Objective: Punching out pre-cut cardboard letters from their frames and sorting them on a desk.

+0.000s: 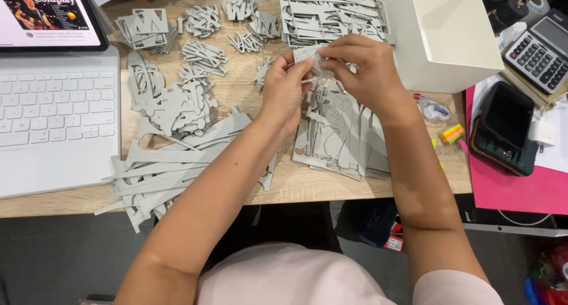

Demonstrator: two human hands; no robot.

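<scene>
Your left hand (pixel 285 89) and right hand (pixel 361 74) meet above the desk (pixel 307 186), both pinching a small grey cutout (pixel 309 55) held over the sheet stack (pixel 340 133). You seem to be freeing a piece from its frame; that calls for a gentle pull so the thin card doesn't tear. Grey scraps (pixel 171 169) litter the wood, with a keyboard (pixel 56 110) left and a white box (pixel 441 33) right.

left hand (pixel 285 86), right hand (pixel 361 68), fingers pinched, nearly touching
</scene>
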